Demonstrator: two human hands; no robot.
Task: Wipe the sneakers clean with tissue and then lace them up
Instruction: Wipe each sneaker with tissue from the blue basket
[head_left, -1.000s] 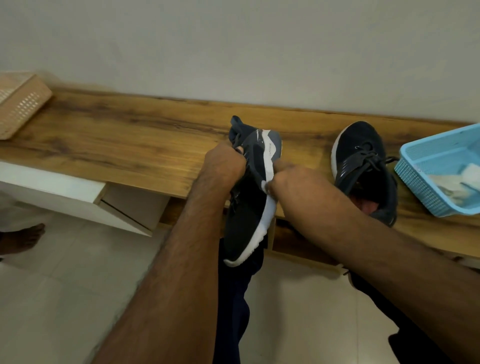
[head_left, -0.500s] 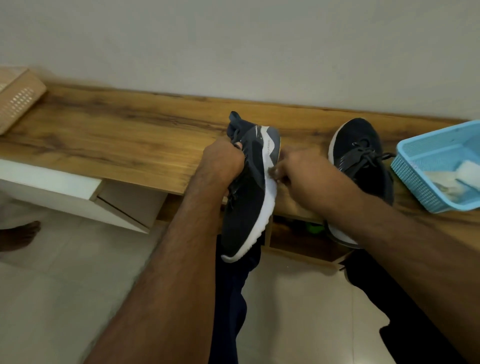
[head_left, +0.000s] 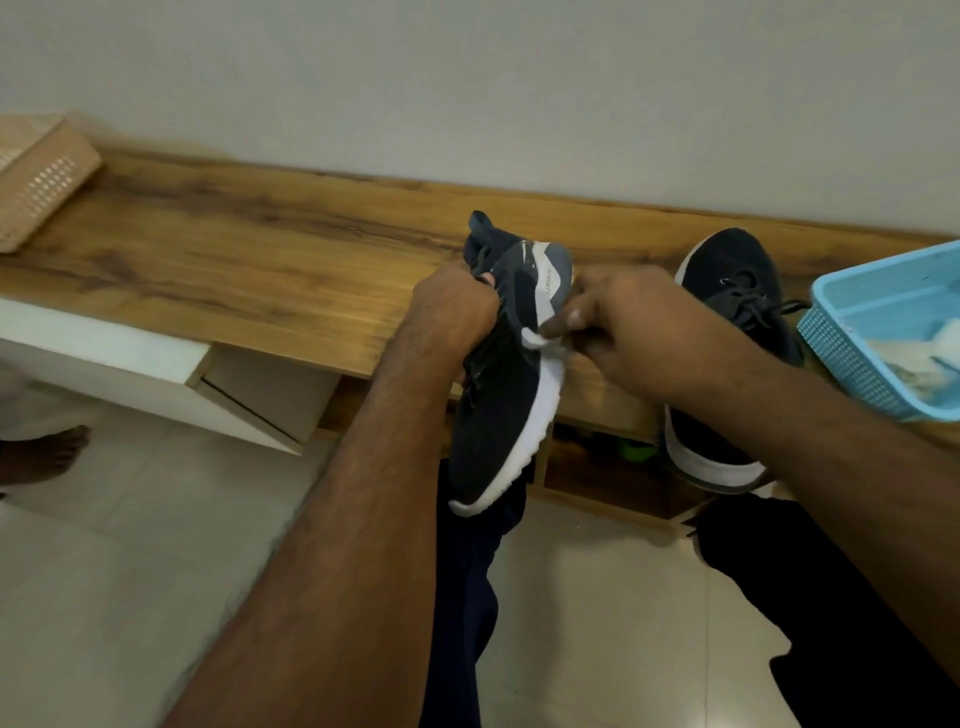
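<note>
Wiping stage, first sneaker. The left hand (head_left: 457, 306) is curled round the upper of a dark sneaker (head_left: 498, 395), gripping it near the collar and lace area and holding it tilted on edge, heel toward the far wall and toe hanging down toward the viewer, off the near edge of the wooden counter (head_left: 234, 260). The right hand (head_left: 628, 332) pinches a small wad of white tissue (head_left: 535, 339) between thumb and fingertips and presses it against the white midsole on the sneaker's right side, near the heel; its remaining fingers are curled. Both forearms reach in from the near edge, the right crossing in front of the second sneaker (head_left: 727, 291).

That second sneaker lies on the counter to the right, toe toward the wall, its laces appearing to be threaded. Further right stands a blue basket (head_left: 831, 332) holding what look like used tissues; a beige basket (head_left: 36, 182) sits at the far left.

Judged step: cleaning is under way and lacing has not begun. The next move probably calls for drawing the tissue along the midsole toward the toe under steady pressure while the left hand braces the shoe against the stroke. Whether this sneaker's laces are threaded cannot be told.
</note>
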